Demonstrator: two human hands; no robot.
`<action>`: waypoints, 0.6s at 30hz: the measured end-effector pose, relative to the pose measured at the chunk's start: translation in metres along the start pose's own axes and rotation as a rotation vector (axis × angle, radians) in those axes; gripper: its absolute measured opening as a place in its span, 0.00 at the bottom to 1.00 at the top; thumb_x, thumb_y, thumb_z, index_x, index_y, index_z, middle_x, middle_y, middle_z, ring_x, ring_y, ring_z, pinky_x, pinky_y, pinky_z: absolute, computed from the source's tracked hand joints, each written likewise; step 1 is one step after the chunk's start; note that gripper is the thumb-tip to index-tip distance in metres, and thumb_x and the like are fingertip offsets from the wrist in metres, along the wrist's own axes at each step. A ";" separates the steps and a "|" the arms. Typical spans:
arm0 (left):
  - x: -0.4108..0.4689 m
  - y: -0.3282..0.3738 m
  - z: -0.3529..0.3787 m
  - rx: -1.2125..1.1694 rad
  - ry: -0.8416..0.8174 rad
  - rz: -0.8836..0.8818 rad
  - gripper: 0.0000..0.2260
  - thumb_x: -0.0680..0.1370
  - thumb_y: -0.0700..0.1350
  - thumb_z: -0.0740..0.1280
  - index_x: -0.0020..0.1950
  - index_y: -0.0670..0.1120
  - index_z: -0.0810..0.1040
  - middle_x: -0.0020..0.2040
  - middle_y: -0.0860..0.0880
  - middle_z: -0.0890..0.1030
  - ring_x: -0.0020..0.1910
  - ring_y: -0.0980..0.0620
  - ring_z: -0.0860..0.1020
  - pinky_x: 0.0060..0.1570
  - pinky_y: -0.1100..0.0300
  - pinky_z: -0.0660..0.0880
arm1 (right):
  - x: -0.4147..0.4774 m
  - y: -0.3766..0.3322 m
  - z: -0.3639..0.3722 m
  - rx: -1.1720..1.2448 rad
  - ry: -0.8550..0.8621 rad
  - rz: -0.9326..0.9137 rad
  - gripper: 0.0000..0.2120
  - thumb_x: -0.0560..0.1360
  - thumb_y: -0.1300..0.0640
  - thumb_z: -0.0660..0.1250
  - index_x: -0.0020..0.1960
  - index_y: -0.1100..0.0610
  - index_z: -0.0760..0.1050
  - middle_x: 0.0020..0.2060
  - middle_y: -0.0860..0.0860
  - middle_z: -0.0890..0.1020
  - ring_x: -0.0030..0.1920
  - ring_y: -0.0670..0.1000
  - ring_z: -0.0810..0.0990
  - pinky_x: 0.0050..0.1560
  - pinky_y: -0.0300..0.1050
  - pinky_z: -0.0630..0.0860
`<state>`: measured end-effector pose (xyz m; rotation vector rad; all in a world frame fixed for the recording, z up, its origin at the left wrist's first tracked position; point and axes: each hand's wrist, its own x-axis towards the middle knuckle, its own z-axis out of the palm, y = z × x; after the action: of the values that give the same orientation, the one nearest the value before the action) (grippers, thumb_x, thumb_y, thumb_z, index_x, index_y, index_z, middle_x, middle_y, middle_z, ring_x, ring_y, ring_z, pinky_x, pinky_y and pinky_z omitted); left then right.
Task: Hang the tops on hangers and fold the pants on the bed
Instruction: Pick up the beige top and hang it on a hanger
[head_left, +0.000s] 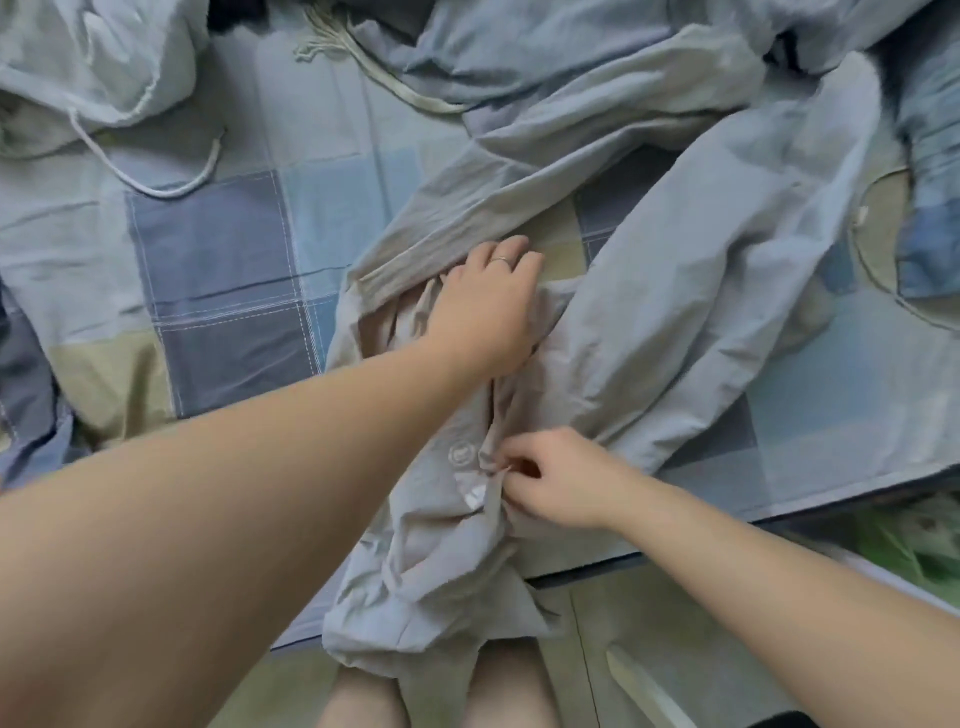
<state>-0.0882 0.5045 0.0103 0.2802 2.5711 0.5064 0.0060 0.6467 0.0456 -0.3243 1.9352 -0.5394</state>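
A pale grey garment (675, 312) lies crumpled across the checked bed sheet (218, 270), one end hanging over the bed's front edge. My left hand (488, 306) reaches into the bunched cloth near its middle, fingertips hidden in the folds, a ring on one finger. My right hand (550, 478) pinches a fold of the same garment close to the bed edge, beside a small round logo. No hanger is in view.
More pale clothes are heaped at the back left (88, 67) and back right (571, 62), with drawstrings (171, 182) trailing on the sheet. A blue denim piece (930, 171) lies at the far right. The floor and my legs show below the bed edge.
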 end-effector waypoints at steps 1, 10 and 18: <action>0.010 0.001 0.002 0.016 -0.047 -0.003 0.30 0.75 0.46 0.67 0.76 0.47 0.64 0.80 0.45 0.60 0.75 0.40 0.61 0.68 0.45 0.64 | 0.003 0.007 -0.012 -0.024 0.193 -0.007 0.06 0.78 0.51 0.63 0.50 0.49 0.78 0.50 0.50 0.82 0.53 0.55 0.78 0.53 0.52 0.76; 0.008 0.006 0.020 -0.061 -0.261 -0.129 0.02 0.76 0.47 0.63 0.46 0.51 0.71 0.46 0.49 0.79 0.51 0.41 0.78 0.45 0.52 0.68 | 0.058 0.037 -0.107 -0.675 0.269 0.251 0.30 0.77 0.46 0.64 0.76 0.43 0.58 0.73 0.52 0.69 0.76 0.58 0.59 0.73 0.70 0.40; -0.067 0.029 -0.031 -0.340 0.207 -0.417 0.10 0.77 0.41 0.58 0.55 0.53 0.70 0.44 0.47 0.80 0.44 0.39 0.77 0.38 0.51 0.70 | 0.009 -0.004 -0.123 -0.578 0.377 0.343 0.10 0.76 0.52 0.62 0.54 0.44 0.78 0.48 0.50 0.73 0.59 0.58 0.75 0.58 0.53 0.60</action>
<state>-0.0441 0.5021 0.0760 -0.4382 2.5753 0.8270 -0.1095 0.6664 0.0832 -0.2524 2.4306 0.2139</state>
